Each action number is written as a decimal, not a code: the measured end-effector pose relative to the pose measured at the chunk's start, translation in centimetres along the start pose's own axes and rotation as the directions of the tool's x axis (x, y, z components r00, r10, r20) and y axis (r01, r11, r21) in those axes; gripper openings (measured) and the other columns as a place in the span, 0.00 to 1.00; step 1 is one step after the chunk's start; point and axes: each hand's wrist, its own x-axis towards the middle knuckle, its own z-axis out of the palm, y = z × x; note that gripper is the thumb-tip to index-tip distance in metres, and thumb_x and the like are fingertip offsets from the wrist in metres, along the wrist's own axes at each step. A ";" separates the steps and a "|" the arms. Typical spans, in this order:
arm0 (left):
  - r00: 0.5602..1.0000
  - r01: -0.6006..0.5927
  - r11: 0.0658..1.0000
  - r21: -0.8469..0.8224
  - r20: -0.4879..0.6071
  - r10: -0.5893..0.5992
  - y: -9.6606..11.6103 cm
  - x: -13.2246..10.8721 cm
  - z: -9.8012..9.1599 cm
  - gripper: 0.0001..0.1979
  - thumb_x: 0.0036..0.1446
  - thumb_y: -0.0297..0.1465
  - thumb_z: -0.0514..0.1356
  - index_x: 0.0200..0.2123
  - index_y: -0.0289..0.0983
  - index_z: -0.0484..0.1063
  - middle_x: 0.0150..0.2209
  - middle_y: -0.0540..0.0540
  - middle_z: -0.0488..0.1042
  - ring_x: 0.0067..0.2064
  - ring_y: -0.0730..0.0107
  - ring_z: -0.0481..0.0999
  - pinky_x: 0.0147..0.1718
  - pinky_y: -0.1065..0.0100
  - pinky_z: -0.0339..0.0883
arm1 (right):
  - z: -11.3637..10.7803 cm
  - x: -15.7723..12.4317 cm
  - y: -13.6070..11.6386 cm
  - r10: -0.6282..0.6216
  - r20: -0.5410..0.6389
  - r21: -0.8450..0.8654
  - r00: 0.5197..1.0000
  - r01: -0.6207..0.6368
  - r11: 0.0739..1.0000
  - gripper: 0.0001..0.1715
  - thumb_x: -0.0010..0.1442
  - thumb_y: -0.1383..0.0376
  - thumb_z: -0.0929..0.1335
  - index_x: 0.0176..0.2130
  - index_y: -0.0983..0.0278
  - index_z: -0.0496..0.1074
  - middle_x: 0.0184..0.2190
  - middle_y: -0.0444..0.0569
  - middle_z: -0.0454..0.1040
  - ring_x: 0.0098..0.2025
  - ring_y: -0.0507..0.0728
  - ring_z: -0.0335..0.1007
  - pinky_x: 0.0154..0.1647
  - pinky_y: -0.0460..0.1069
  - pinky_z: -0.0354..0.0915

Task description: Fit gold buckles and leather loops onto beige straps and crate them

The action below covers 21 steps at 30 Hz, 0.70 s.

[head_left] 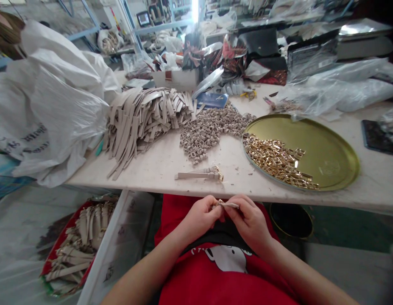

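L hand [205,213] + R hand [248,218] meet in front of the person's red top, just off the near edge of the counter [151,170]. A beige strap [232,205] is btwn them, w/ a gold buckle [220,201] glinting at its L end. R thumb + forefinger are clamped on the strap; L fingers are pinched at the buckle end, though the exact hold there is hidden, so can't tell if they grip metal, strap or both.

For good handling, imo: L steadies the buckle square, R guides the strap flat, no twist. Pinch close to the fold; a long free end would prob. flop. Pull evenly, b/c tugging one side could skew the buckle. Strap looks bendy, so firm but light pressure, w/o creasing it. Check which face is out before snugging up.

Handy ref: two buckled straps [198,175] lying on the counter straight ahead, buckles to the R; match their lie. Supplies w/in reach: strap pile [145,116] at L, small loops [199,142] in the middle, gold buckles [272,159] in a round tray [336,165] at R. Best take one pc at a time, as the loose buckles could snag. More buckled straps sit in the red basket [54,254], low L.
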 end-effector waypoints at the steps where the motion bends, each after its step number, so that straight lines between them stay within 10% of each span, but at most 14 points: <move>1: 1.000 -0.003 1.000 0.017 0.013 0.003 0.2 0.0 -0.2 0.10 0.53 0.36 0.54 0.26 0.35 0.61 0.21 0.53 0.68 0.19 0.80 0.58 0.19 0.75 0.51 | -0.2 0.2 0.0 0.022 0.021 0.011 1.000 -0.022 1.000 0.10 0.57 0.62 0.64 0.26 0.62 0.68 0.26 0.46 0.68 0.30 0.53 0.64 0.32 0.47 0.61; 6: 0.999 -0.010 0.998 0.064 -0.036 0.012 0.7 1.1 -1.3 0.16 0.49 0.41 0.59 0.22 0.35 0.60 0.18 0.54 0.66 0.19 0.80 0.58 0.18 0.76 0.50 | -0.7 1.9 -0.3 0.146 0.173 0.139 0.974 -0.171 0.975 0.13 0.56 0.57 0.65 0.26 0.63 0.67 0.23 0.43 0.65 0.25 0.51 0.61 0.26 0.46 0.59; 10: 0.999 -0.037 0.998 -0.054 -0.041 0.035 0.8 3.1 -2.2 0.18 0.49 0.39 0.60 0.39 0.35 0.63 0.21 0.54 0.68 0.19 0.78 0.63 0.19 0.75 0.55 | -2.2 6.0 0.4 0.080 0.401 0.118 0.913 -0.138 0.983 0.20 0.60 0.53 0.60 0.27 0.63 0.69 0.23 0.45 0.68 0.27 0.53 0.63 0.29 0.47 0.59; 13: 0.996 -0.089 0.994 -0.064 -0.012 0.089 1.2 4.3 -2.8 0.16 0.55 0.37 0.55 0.45 0.35 0.63 0.23 0.53 0.69 0.20 0.79 0.63 0.20 0.75 0.56 | -4.5 12.1 2.4 0.097 0.277 -0.134 0.956 -0.062 0.989 0.21 0.60 0.53 0.58 0.29 0.64 0.70 0.23 0.46 0.69 0.27 0.54 0.64 0.28 0.47 0.58; 16: 0.998 -0.054 0.998 -0.038 -0.047 0.052 1.5 5.3 -3.6 0.13 0.56 0.37 0.52 0.39 0.34 0.66 0.22 0.53 0.66 0.19 0.80 0.59 0.19 0.76 0.52 | -6.8 19.3 4.9 -0.009 0.020 -0.635 1.000 0.020 0.772 0.11 0.58 0.62 0.62 0.35 0.65 0.70 0.31 0.50 0.71 0.32 0.55 0.65 0.33 0.48 0.58; 21: 0.994 -0.025 0.998 -0.051 -0.105 0.019 1.3 6.6 -4.8 0.12 0.56 0.38 0.52 0.35 0.35 0.67 0.20 0.54 0.63 0.19 0.80 0.57 0.19 0.75 0.51 | -6.7 25.1 7.6 0.050 0.096 -0.926 0.994 0.071 0.370 0.13 0.58 0.62 0.61 0.32 0.67 0.71 0.33 0.57 0.71 0.35 0.60 0.67 0.31 0.50 0.56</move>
